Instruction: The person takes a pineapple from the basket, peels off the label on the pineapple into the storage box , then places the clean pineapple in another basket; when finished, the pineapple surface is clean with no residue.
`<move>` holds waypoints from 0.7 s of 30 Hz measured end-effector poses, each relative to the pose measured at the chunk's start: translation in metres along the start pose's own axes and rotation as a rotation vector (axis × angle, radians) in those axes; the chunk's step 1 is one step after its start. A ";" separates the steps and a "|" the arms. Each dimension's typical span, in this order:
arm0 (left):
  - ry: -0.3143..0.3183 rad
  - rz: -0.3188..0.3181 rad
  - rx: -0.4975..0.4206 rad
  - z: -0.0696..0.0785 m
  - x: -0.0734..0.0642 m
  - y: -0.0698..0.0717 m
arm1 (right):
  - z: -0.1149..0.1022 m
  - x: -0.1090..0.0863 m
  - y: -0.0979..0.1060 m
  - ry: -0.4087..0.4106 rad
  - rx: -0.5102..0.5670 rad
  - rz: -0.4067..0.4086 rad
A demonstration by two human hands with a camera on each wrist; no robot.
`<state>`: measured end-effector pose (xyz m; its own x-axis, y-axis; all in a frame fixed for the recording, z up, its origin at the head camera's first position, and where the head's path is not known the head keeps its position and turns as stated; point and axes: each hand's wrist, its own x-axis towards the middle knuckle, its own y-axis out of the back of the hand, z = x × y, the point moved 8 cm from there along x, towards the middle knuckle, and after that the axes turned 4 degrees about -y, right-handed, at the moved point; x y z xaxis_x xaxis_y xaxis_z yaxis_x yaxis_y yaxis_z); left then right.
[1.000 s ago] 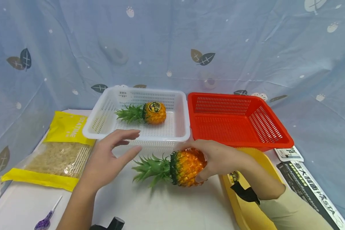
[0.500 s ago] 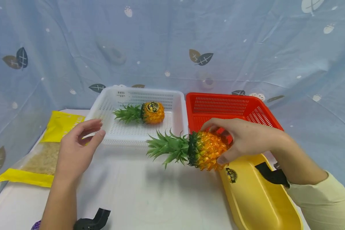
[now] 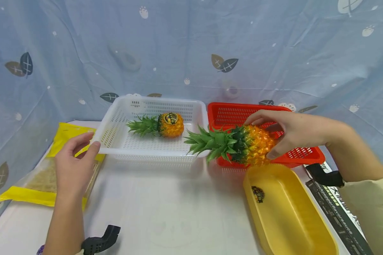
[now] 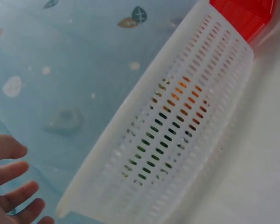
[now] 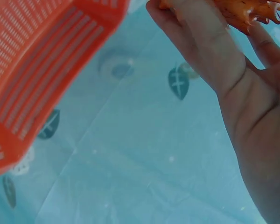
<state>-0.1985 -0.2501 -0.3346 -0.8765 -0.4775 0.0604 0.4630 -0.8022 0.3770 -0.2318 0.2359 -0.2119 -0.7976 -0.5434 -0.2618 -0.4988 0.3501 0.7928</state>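
Note:
My right hand grips an orange toy pineapple by its round base, leaves pointing left. In the head view the fruit hangs over the front part of the red basket. Only a spiky orange piece of the pineapple shows in the right wrist view. Beside the left front corner of the white basket is my left hand, fingers loosely bent around nothing. A second pineapple lies inside that white basket; through the basket's holes its colours show in the left wrist view.
A yellow bin stands at the front right, with a dark pasta box along its right side. Left of the white basket lies a yellow-and-clear bag. A blue patterned cloth hangs behind the baskets.
My right hand has lifted the pineapple off the table and carried it right and back to the red basket. My left hand has moved left, away from the pineapple's leaves.

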 end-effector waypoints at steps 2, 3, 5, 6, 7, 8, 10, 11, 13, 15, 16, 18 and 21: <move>0.055 0.038 -0.058 -0.007 0.003 0.002 | 0.008 0.000 0.005 -0.024 0.005 -0.008; 0.084 0.058 -0.104 -0.011 0.004 0.003 | 0.013 0.001 0.008 -0.036 0.017 -0.013; 0.150 0.085 -0.182 -0.018 0.007 0.003 | 0.022 0.002 0.012 -0.057 0.069 -0.029; 0.179 0.094 -0.215 -0.022 0.008 0.003 | 0.027 0.002 0.015 -0.069 0.081 -0.030; 0.203 0.098 -0.242 -0.025 0.009 0.002 | 0.032 0.002 0.018 -0.081 0.092 -0.030; 0.227 0.095 -0.264 -0.028 0.010 0.001 | 0.036 0.003 0.021 -0.093 0.093 -0.021; 0.251 0.052 -0.251 -0.033 0.013 -0.002 | 0.044 0.004 0.027 -0.112 0.088 -0.005; 0.260 0.028 -0.244 -0.035 0.014 -0.005 | 0.049 0.004 0.031 -0.125 0.074 0.007; 0.266 -0.030 -0.234 -0.039 0.017 -0.010 | 0.057 0.006 0.037 -0.149 0.071 0.020; 0.272 -0.073 -0.266 -0.044 0.019 -0.016 | 0.065 0.007 0.041 -0.165 0.084 0.021; 0.286 -0.077 -0.303 -0.046 0.020 -0.018 | 0.069 0.008 0.043 -0.178 0.082 0.025; 0.305 -0.083 -0.379 -0.050 0.021 -0.022 | 0.077 0.011 0.045 -0.197 0.080 0.028; 0.341 -0.076 -0.482 -0.054 0.020 -0.028 | 0.090 0.016 0.048 -0.230 0.066 0.040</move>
<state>-0.2220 -0.2571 -0.3936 -0.8547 -0.4364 -0.2810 0.4780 -0.8728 -0.0983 -0.2990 0.3123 -0.2273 -0.8697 -0.3428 -0.3551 -0.4802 0.4215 0.7692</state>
